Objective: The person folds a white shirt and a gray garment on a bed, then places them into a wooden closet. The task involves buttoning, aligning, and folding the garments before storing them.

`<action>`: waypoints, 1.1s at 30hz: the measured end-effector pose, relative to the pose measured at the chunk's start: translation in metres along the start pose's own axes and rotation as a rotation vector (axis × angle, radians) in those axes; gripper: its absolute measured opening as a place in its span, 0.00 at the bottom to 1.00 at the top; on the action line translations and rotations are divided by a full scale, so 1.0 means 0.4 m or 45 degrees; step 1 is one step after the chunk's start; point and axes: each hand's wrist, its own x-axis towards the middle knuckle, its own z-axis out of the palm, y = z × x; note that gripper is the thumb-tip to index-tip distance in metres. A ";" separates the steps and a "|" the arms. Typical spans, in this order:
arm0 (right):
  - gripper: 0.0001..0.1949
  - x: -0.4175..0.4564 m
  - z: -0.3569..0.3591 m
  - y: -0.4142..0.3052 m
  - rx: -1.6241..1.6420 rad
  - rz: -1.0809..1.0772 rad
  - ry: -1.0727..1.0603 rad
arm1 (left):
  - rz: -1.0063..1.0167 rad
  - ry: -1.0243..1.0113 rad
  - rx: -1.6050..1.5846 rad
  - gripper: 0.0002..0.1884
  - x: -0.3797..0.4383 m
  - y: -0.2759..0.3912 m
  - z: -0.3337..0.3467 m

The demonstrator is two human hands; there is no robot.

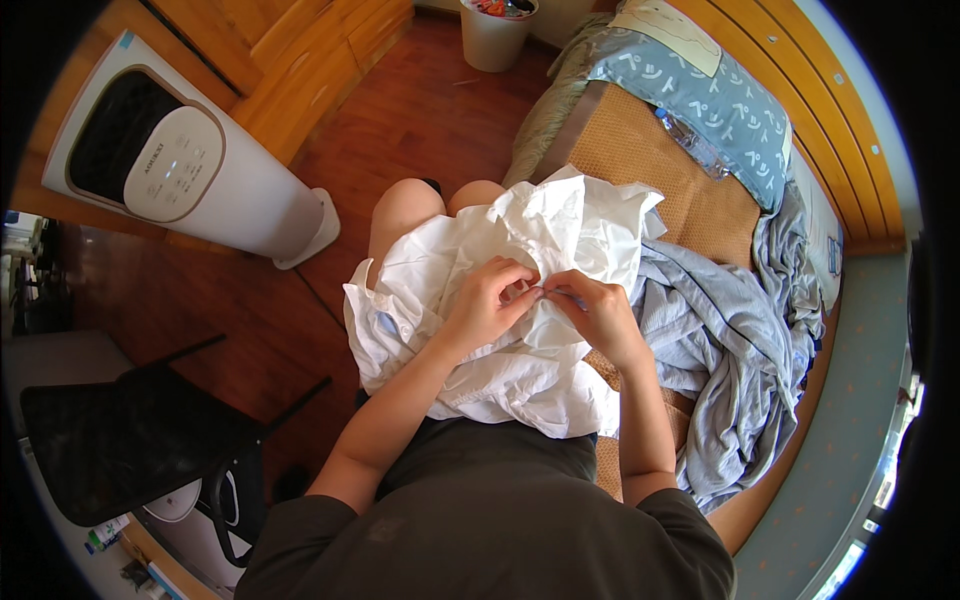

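Note:
A white button-up garment (450,255) lies crumpled over my lap, with some buttons visible at its left part. My left hand (491,304) pinches the fabric near the garment's middle between thumb and fingers. Close against it, my right hand (596,311) pinches the same spot, and the fingertips of both hands nearly meet. A small bluish bit shows under the right fingers; what it is I cannot tell. The exact detail between the fingertips is hidden.
I sit on a bed with a woven mat (637,142). At the right lie a grey-blue blanket (712,337), a plastic bottle (694,146) and a patterned pillow (742,105). Leftward stand a white air cooler (255,195) and a black chair (142,435); a waste bin (495,37) is ahead.

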 end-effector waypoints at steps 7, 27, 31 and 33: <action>0.06 0.002 0.006 0.009 0.004 -0.077 0.011 | -0.099 -0.017 -0.086 0.07 -0.005 -0.032 0.004; 0.06 0.008 0.034 0.029 -0.062 -0.069 0.096 | 0.085 0.031 0.056 0.06 -0.007 -0.014 -0.005; 0.06 0.009 0.034 0.022 -0.056 -0.045 0.046 | 0.105 0.028 0.056 0.08 -0.017 -0.022 0.006; 0.06 0.013 0.030 0.015 -0.017 -0.056 0.028 | 0.077 0.059 0.032 0.08 -0.017 -0.022 0.006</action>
